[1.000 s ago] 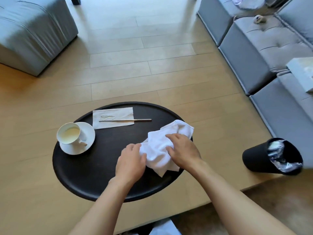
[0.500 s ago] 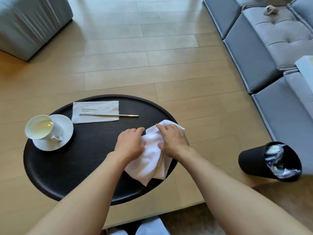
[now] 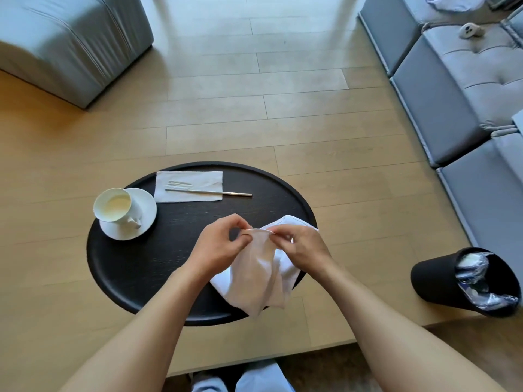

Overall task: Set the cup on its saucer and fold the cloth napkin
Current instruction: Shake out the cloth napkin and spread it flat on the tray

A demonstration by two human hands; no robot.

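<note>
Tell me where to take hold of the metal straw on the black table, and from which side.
Grip the metal straw at its bare right end, which juts past the paper napkin over the black table. Probably come from above with a fingertip pinch across its width: it lies flat and thin, and that end is clear of the cup.

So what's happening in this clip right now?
A person is working a white cloth napkin over a round black table. The left hand and right hand each pinch its top edge, lifting it while the rest drapes crumpled, not yet folded. The cup already sits on its saucer. A metal straw lies on a paper napkin behind.
</note>
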